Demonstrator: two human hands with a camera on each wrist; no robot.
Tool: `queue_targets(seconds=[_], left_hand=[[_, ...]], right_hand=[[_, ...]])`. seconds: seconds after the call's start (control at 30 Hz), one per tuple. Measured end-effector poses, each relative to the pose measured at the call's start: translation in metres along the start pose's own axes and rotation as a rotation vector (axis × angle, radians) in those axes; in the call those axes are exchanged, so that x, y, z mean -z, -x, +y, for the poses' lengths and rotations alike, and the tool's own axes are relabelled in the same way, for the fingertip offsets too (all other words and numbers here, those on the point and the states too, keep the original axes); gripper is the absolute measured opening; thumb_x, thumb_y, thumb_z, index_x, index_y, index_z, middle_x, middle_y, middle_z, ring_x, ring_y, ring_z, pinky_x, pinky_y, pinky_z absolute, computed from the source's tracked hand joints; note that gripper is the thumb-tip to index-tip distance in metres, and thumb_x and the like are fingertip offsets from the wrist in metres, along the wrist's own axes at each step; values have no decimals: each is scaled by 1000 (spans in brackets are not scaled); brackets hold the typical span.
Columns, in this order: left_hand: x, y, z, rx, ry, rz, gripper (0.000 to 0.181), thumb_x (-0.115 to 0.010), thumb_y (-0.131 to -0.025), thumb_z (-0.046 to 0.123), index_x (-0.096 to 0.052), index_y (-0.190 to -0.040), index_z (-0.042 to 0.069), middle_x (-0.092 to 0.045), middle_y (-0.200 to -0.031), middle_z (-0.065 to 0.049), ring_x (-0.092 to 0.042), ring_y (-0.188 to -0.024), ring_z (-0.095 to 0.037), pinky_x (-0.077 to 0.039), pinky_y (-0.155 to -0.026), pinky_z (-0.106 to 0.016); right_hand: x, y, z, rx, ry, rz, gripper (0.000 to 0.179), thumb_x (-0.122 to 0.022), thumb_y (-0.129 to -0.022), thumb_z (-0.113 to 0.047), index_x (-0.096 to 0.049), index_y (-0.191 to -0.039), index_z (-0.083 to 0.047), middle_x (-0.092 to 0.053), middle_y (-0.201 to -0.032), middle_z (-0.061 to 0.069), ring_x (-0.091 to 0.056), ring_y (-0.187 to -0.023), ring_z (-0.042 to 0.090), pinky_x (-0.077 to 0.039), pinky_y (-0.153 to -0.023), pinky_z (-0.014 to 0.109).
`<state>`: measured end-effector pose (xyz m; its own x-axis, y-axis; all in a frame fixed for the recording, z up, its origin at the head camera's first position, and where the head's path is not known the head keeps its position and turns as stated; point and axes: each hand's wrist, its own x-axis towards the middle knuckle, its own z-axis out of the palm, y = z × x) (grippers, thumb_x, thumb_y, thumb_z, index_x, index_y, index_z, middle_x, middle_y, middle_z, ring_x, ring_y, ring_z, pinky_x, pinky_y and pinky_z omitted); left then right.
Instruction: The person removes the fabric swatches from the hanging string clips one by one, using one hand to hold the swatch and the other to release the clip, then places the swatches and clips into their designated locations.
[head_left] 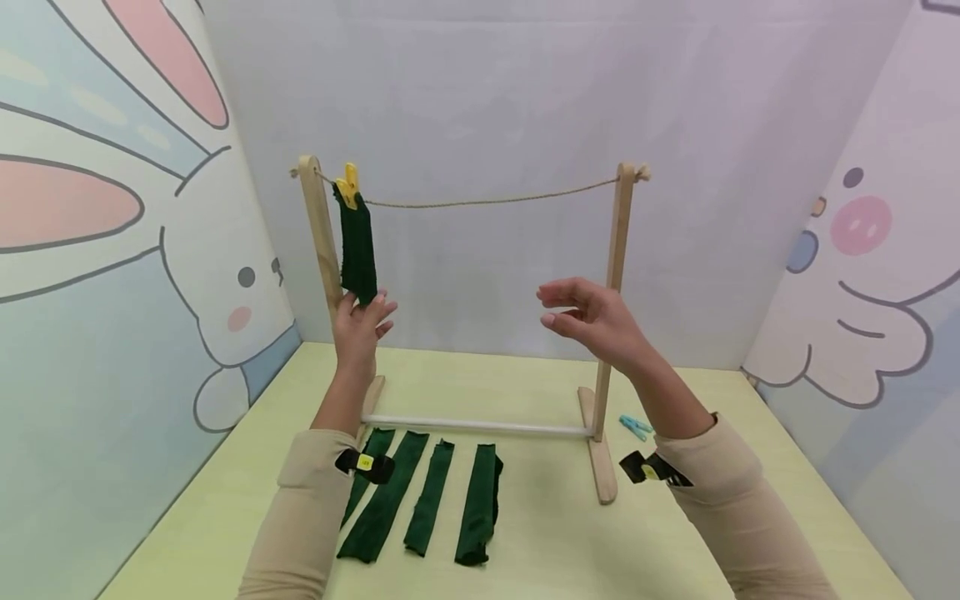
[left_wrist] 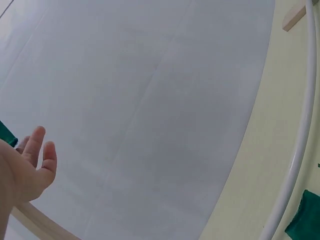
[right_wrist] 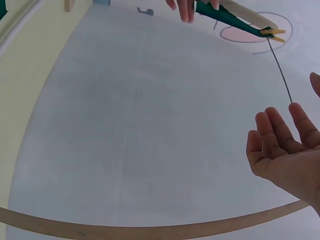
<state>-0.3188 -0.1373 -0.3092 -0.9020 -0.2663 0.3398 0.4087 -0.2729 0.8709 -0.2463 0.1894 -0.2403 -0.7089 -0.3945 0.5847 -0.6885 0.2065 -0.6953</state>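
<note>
A dark green cloth strip (head_left: 358, 250) hangs near the left end of the rope (head_left: 480, 202), fixed there by a yellow clothespin (head_left: 349, 185). My left hand (head_left: 360, 329) is at the strip's lower end, its fingers spread loosely about the fabric. Part of those fingers is hidden, and I cannot tell how firmly they touch. In the left wrist view, the fingers (left_wrist: 35, 150) look relaxed. My right hand (head_left: 592, 321) is in the air by the right post (head_left: 618, 242), fingers gently bent with a gap to the thumb, holding nothing.
Several green cloth strips (head_left: 431, 500) lie on the pale yellow table (head_left: 555, 533). A blue clothespin (head_left: 635, 427) is beside the rack's right foot (head_left: 600, 467). A white bar (head_left: 480, 425) joins the posts low down. Cartoon-printed walls (head_left: 225, 275) stand at both sides.
</note>
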Motion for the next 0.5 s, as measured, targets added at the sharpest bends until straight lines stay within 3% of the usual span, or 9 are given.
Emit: queue_targets(seconds=[0.2, 0.5], left_hand=[[-1, 6, 0, -175, -21, 111, 26, -67, -87, 22, -57, -106, 8, -66, -97, -6, -65, -81, -15, -49, -72, -28], [10, 14, 3, -295, -56, 196, 14, -65, -89, 18, -57, -93, 7, -62, -82, -6, -61, -68, -13, -45, -65, -28]], right_hand=[[-3, -20, -9, 16, -5, 11, 35, -63, -87, -3, -54, -119, 7, -57, -117, 16, -56, -104, 24, -49, -79, 28], [-23, -51, -25, 117, -48, 6, 35, -63, -86, -1, -55, -119, 7, -59, -115, 16, -56, -104, 22, -49, -81, 33]])
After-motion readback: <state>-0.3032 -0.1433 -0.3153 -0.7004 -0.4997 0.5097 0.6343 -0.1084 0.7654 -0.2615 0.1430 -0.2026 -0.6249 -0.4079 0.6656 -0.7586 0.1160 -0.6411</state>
